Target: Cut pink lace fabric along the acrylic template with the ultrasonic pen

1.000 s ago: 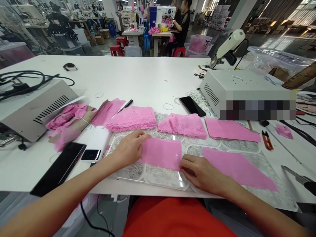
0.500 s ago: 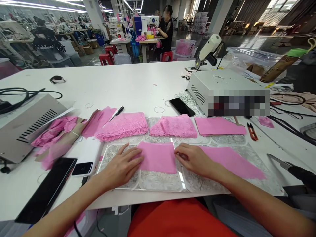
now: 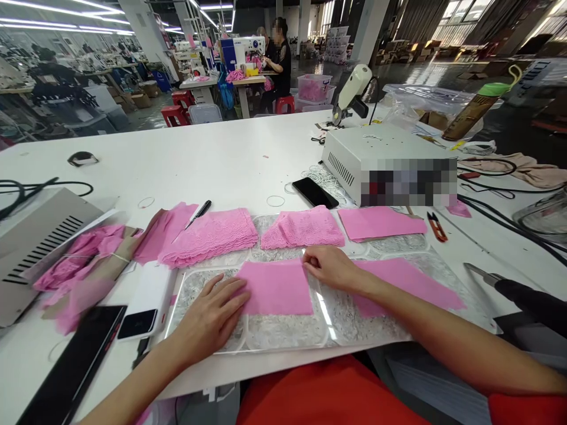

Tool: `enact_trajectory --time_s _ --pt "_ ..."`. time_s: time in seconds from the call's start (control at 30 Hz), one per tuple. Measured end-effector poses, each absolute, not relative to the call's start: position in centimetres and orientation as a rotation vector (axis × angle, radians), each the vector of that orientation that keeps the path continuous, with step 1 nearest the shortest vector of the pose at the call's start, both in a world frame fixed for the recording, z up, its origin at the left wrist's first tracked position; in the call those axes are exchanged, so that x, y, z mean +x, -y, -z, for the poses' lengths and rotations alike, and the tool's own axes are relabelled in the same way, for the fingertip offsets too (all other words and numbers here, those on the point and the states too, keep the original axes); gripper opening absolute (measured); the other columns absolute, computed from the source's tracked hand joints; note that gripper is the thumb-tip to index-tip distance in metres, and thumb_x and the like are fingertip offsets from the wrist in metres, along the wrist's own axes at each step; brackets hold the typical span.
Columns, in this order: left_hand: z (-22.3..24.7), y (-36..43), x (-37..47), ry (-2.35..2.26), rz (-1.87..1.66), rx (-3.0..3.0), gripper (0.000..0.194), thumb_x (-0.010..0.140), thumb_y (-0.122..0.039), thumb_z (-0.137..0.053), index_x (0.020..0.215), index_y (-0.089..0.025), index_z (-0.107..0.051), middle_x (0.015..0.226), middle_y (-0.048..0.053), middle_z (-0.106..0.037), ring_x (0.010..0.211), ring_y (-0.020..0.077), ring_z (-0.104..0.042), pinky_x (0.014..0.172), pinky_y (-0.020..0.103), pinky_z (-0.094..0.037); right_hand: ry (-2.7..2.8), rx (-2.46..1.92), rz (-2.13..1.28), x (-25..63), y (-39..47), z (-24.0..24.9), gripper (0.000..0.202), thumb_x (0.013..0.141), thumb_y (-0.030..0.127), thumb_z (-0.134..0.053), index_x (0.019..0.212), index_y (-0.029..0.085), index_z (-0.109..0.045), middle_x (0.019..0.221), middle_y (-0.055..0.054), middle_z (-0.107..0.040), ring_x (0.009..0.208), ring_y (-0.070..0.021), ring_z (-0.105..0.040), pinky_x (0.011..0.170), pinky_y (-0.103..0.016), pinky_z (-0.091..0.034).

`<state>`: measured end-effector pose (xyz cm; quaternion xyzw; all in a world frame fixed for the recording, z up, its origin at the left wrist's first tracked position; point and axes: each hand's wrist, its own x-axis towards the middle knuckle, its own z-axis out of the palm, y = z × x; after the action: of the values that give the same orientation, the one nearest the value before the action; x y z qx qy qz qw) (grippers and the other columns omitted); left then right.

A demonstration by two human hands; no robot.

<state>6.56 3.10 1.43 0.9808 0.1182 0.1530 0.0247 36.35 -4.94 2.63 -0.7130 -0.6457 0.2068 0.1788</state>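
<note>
A flat pink fabric piece [image 3: 277,289] lies on the clear-topped marbled mat [image 3: 287,333]. My left hand [image 3: 217,313] rests with fingers spread on its left edge. At its upper right corner, the fingers of my right hand [image 3: 328,265] are pinched together on the edge of the cloth. Another pink piece [image 3: 411,283] lies partly under my right forearm. Behind them sit a stack of lace-edged pink pieces [image 3: 212,233], a smaller lace piece [image 3: 303,227] and a smooth pink piece [image 3: 381,223].
Bundled pink cloth [image 3: 84,254], a white power bank [image 3: 148,301] and a black case [image 3: 75,366] are at left. A phone [image 3: 314,193] and a grey machine box [image 3: 385,159] stand behind; red snips [image 3: 437,227] and scissors [image 3: 491,277] lie right. People sit beyond the table.
The view has shifted right. My right hand has moved up along the fabric's right edge to its upper corner. My left hand remains on the left edge.
</note>
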Motion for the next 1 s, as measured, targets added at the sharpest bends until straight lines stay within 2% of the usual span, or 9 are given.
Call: enact_trajectory --time_s 0.3,0.47,0.63,0.73,0.8,0.9,1.0 --pt "-1.0 -3.3 6.1 -0.387 -0.460 3.060 0.034 0.093 -0.018 -0.047 0.124 -0.021 -0.060 0.132 0.009 -0.059 0.127 0.0246 -0.052 0.111 0.045 -0.035 1.883 -2.030 -0.547 36.3 3.6 -3.4 0.014 0.077 0.008 -0.050 0.074 0.017 -0.062 0.073 -0.003 -0.064 0.064 -0.0128 -0.053 0.055 -0.024 -0.030" --pt "-1.1 -4.0 5.8 -0.350 -0.374 3.191 0.042 0.095 -0.025 -0.045 0.137 -0.023 -0.051 0.140 0.008 -0.053 0.130 0.0261 -0.048 0.109 0.046 -0.036 1.961 -1.991 -0.499 35.6 4.8 -3.5 0.018 0.080 0.011 -0.052 0.094 0.015 -0.063 0.085 -0.007 -0.067 0.073 -0.0161 -0.057 0.060 -0.026 -0.033" --pt "-1.4 -5.3 5.6 -0.226 -0.423 3.336 0.045 0.095 -0.031 -0.044 0.139 -0.024 -0.049 0.140 0.007 -0.054 0.125 0.0271 -0.053 0.111 0.044 -0.032 2.065 -1.944 -0.507 35.8 8.0 -3.3 0.014 0.083 0.018 -0.056 0.093 0.018 -0.065 0.093 -0.007 -0.068 0.074 -0.0159 -0.059 0.061 -0.026 -0.036" --pt "-1.7 -5.8 6.9 -0.112 -0.451 3.359 0.042 0.096 -0.033 -0.042 0.136 -0.026 -0.053 0.139 0.004 -0.055 0.127 0.0263 -0.051 0.117 0.042 -0.022 1.858 -1.867 -0.422 37.6 11.0 -3.2 0.017 0.084 0.016 -0.054 0.097 0.017 -0.064 0.090 -0.006 -0.067 0.071 -0.0137 -0.058 0.060 -0.025 -0.039" --pt "-2.1 -5.3 8.9 -0.019 -0.460 3.340 0.040 0.097 -0.034 -0.042 0.134 -0.025 -0.054 0.140 0.004 -0.054 0.131 0.0259 -0.047 0.118 0.042 -0.020 1.628 -1.764 -0.377 39.0 13.9 -3.3 0.012 0.085 0.018 -0.054 0.091 0.017 -0.064 0.079 -0.003 -0.064 0.062 -0.0108 -0.053 0.057 -0.023 -0.040" --pt "-2.7 -3.7 13.7 0.102 -0.447 3.298 0.037 0.099 -0.028 -0.040 0.134 -0.022 -0.053 0.143 0.005 -0.051 0.136 0.0254 -0.042 0.118 0.046 -0.022 1.286 -1.778 -0.337 41.2 19.2 -2.9 0.017 0.088 0.026 -0.053 0.077 0.019 -0.064 0.067 0.000 -0.061 0.059 -0.0107 -0.052 0.056 -0.023 -0.042" --pt "-3.0 -2.4 20.2 0.287 -0.304 3.227 0.038 0.100 -0.017 -0.035 0.135 -0.021 -0.050 0.144 0.007 -0.049 0.136 0.0234 -0.041 0.114 0.047 -0.032 0.900 -1.869 -0.292 43.7 24.5 -0.7 0.020 0.084 0.036 -0.060 0.075 0.020 -0.067 0.065 -0.001 -0.063 0.056 -0.0121 -0.056 0.052 -0.023 -0.045"
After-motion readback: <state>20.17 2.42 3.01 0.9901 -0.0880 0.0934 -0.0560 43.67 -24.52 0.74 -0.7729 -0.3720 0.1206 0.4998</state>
